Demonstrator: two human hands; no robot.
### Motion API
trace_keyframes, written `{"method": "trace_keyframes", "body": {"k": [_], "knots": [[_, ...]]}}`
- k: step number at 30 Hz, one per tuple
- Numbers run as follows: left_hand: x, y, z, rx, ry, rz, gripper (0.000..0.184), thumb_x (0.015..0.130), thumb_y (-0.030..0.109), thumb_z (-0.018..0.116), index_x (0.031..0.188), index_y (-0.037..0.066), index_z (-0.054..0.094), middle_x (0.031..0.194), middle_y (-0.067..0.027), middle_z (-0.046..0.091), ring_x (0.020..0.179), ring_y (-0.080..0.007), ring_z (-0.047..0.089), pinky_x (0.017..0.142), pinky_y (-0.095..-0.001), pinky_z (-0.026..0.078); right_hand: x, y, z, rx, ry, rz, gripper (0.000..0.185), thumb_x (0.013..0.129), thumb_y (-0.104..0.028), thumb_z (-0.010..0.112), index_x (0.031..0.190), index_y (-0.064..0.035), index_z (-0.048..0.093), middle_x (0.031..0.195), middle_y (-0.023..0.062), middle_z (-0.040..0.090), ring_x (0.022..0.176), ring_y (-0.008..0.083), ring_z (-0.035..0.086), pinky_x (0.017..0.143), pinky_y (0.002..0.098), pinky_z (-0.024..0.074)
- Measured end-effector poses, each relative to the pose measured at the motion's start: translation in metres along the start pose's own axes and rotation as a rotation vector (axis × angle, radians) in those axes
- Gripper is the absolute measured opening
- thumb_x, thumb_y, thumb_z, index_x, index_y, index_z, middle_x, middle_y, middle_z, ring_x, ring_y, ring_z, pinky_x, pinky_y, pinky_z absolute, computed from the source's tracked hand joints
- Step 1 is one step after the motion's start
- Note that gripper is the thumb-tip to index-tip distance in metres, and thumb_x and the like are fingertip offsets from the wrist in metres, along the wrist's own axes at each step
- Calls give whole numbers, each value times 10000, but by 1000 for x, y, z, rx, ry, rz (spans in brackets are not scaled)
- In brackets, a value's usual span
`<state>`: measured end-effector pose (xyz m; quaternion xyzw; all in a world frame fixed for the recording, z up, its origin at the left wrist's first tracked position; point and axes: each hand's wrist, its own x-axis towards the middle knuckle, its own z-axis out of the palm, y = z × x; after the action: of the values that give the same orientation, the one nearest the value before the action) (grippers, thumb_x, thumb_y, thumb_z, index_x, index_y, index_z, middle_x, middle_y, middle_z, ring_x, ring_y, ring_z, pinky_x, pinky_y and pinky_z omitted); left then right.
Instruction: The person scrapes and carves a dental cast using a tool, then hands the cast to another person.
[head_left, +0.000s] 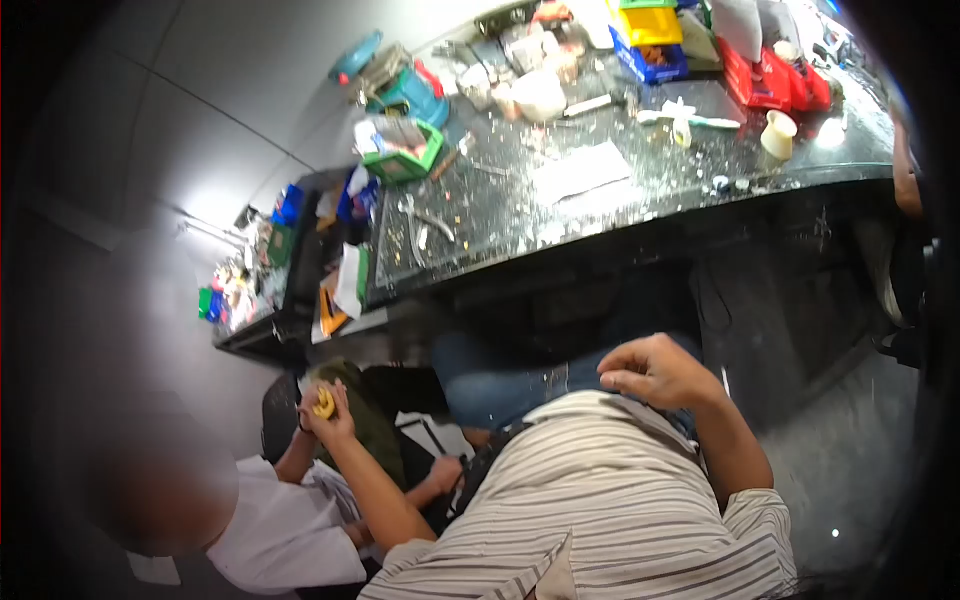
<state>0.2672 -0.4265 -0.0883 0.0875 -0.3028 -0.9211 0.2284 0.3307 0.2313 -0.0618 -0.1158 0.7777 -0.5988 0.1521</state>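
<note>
Out to the left, my left hand [338, 418] is closed on a small yellow curved piece [323, 404], its exact kind too small to make out. A hand of the co-worker beside me is close to that same spot, partly hidden by mine. My right hand [655, 372] hovers over my lap, near the jeans [500, 375], its fingers loosely bent, with a gap to the thumb and nothing visible in it.
The dark workbench [480, 225] stretches ahead, with pliers [425, 225], white paper [583, 172], a green bin [405, 160], red bins [765, 80] and a cream cup-like piece [778, 135]. A co-worker in a white shirt [285, 530] sits at left. Another person's arm shows far right.
</note>
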Motion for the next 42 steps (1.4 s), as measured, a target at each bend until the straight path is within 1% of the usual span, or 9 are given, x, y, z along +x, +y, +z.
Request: {"method": "trace_keyframes", "body": {"k": [4, 5, 6, 9, 11, 16, 25, 32, 42], "knots": [[31, -5, -20, -235, -758, -588, 812, 865, 567, 745, 1285, -92, 524, 1172, -170, 570, 1068, -377, 609, 1104, -570, 500, 4, -7, 0, -79, -34, -31, 295, 926, -208, 765, 1105, 26, 754, 954, 153, 778, 848, 194, 729, 788, 327, 576], [35, -11, -25, -230, -770, -625, 830, 852, 573, 760, 1287, -94, 524, 1169, -168, 567, 1063, -378, 609, 1100, -574, 503, 4, -11, -3, -85, -34, -27, 298, 929, -210, 765, 1108, 27, 752, 964, 156, 778, 854, 194, 729, 788, 326, 576], [13, -28, 3, -95, -149, -244, 863, 848, 547, 782, 1374, -57, 461, 1262, -174, 527, 1099, -405, 608, 1080, -584, 514, 3, -10, -4, -97, -31, -33, 298, 929, -210, 765, 1108, 27, 752, 964, 156, 778, 854, 194, 729, 788, 326, 576], [-14, -40, 27, -39, 366, 26, 1030, 857, 436, 825, 1573, 42, 199, 1521, -234, 352, 1250, -492, 565, 1004, -590, 556, -4, -13, -7, -36, -52, -12, 323, 939, -233, 766, 1117, 36, 744, 977, 157, 775, 871, 185, 724, 791, 320, 574], [-10, -39, 27, 58, 209, -89, 1063, 882, 381, 807, 1599, 84, 80, 1590, -308, 266, 1326, -538, 508, 967, -574, 570, -8, -9, -6, -37, -57, -17, 308, 949, -269, 736, 1097, 0, 762, 961, 168, 775, 851, 231, 731, 772, 352, 569], [-35, -46, 91, 295, -53, -187, 703, 1009, 356, 631, 1550, 73, 284, 1493, -333, 449, 1290, -483, 570, 943, -510, 579, -18, -15, -10, -29, -77, -83, 342, 955, -287, 741, 1125, 10, 748, 929, 152, 770, 823, 201, 709, 767, 337, 564], [-70, -50, 133, 668, -438, -42, 634, 1021, 408, 606, 1494, 45, 391, 1318, -206, 632, 1010, -369, 737, 810, -404, 606, -21, -5, -10, 120, -46, 60, 263, 921, -122, 780, 1113, 52, 732, 918, 84, 759, 812, 97, 668, 712, 254, 541], [-75, -71, 129, 1220, -500, -270, 557, 1032, 383, 633, 1446, 40, 493, 1269, -172, 646, 1036, -241, 722, 853, -326, 573, -19, 1, -15, 74, -70, 66, 243, 943, -93, 735, 1127, 64, 715, 955, 96, 754, 840, 118, 690, 736, 254, 557], [-85, -83, 143, 1306, -671, -290, 583, 1040, 440, 604, 1452, 41, 496, 1250, -146, 636, 1053, -182, 682, 894, -301, 533, -25, -3, -31, 158, -41, -5, 366, 942, -221, 754, 1151, 75, 702, 1002, 153, 757, 805, 161, 709, 687, 289, 569]]}}
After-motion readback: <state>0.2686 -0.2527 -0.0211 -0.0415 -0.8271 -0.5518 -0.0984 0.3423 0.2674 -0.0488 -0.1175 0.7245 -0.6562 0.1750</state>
